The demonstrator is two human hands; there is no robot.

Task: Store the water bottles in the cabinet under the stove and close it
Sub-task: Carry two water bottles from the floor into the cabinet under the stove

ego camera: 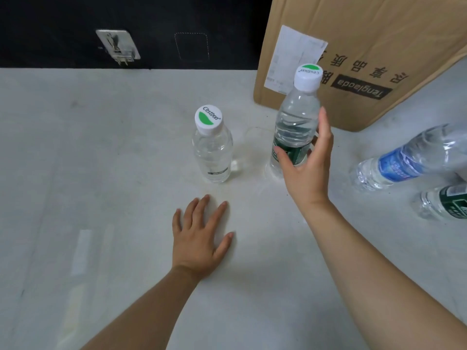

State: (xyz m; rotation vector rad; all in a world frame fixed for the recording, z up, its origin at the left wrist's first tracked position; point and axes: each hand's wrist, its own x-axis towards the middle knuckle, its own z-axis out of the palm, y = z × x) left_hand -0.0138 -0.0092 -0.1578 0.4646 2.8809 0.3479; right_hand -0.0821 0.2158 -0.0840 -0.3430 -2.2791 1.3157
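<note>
Two clear water bottles with white and green caps stand upright on the pale countertop (101,173). The small bottle (213,147) stands in the middle. The taller, green-labelled bottle (295,122) stands to its right. My right hand (305,162) curls around the tall bottle's lower half, thumb on the label and fingers behind it. My left hand (202,238) lies flat on the counter, fingers spread, a little in front of the small bottle and not touching it. The cabinet is out of view.
A blue-labelled bottle (409,157) and a green-labelled bottle (444,205) lean at the right edge. A brown cardboard box (366,59) stands behind the tall bottle. A dark back wall carries a wall socket (117,45).
</note>
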